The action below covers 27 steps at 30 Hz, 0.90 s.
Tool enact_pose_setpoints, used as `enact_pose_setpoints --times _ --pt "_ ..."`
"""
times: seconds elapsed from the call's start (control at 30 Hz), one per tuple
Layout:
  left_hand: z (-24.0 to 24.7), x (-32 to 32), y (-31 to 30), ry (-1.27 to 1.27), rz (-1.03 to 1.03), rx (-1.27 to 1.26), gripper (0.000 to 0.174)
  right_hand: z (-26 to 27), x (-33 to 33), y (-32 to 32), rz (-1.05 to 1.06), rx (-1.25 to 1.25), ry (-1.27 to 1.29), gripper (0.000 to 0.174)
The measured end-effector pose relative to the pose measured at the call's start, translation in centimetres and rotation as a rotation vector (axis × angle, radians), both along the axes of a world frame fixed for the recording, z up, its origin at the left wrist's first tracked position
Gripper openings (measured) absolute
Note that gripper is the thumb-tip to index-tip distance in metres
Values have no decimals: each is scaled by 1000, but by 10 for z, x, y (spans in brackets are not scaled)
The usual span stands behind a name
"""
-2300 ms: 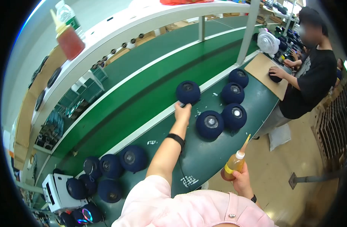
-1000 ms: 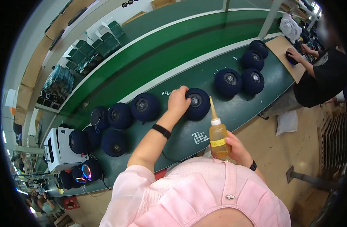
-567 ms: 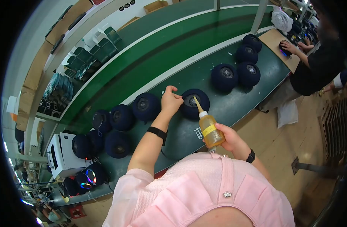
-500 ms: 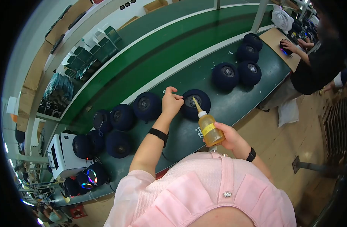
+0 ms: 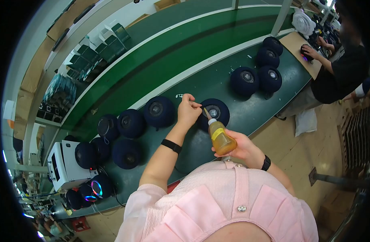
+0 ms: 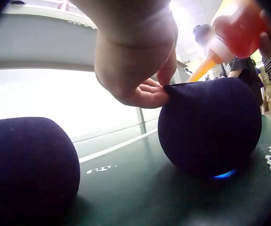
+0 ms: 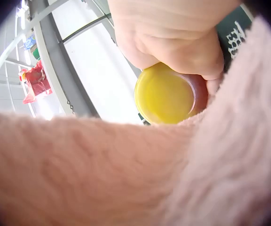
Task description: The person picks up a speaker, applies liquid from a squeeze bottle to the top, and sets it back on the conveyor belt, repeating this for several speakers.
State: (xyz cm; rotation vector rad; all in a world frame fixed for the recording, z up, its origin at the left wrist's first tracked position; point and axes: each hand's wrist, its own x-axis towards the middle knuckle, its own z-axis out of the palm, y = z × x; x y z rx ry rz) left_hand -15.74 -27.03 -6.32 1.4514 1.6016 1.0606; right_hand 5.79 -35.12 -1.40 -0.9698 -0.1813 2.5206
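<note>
Left hand (image 5: 189, 111): grip pressed together, thumb and forefinger pinching a fold of the dark blue fabric at the top edge of a round speaker (image 5: 215, 115). The left wrist view shows it closely: the left hand (image 6: 135, 61) comes from above, its fingertips (image 6: 149, 96) nip the cloth where it lifts from the speaker (image 6: 210, 127), and a blue glow shows under the speaker's base. The speaker sits on the green surface (image 5: 241, 117), directly under and just to the outside of this grip. Right hand (image 5: 243, 147): grip wrapped round the body of a squeeze bottle (image 5: 220, 139) of amber liquid, tilted, with its nozzle angled to the spot just beside the left pinch. From the right wrist, the right hand (image 7: 173, 33) curls over the squeeze bottle (image 7: 166, 94), yellow base toward the camera, and a pink garment (image 7: 102, 174) fills the foreground. Black wristband (image 5: 171, 146) behind the left grip, dark watch (image 5: 266, 163) behind the right. A second speaker (image 5: 159, 111) stands just on the other side of the left grip from the held one. Two more speakers (image 5: 244, 80) sit farther along the surface, well beyond both grips. Another person (image 5: 338, 72) stands past those.
</note>
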Motion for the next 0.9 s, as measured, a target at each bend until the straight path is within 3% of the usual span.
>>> enact_pose_setpoints --times 0.2,0.73,0.9 --pt "2 5 2 66 22 -3 36 -4 -12 -6 -100 -37 0 42" --pt "1 7 2 42 51 -24 35 6 -6 -14 -80 -41 -57 43" --pt "1 10 1 29 67 -39 35 2 -5 -16 -74 60 -104 45"
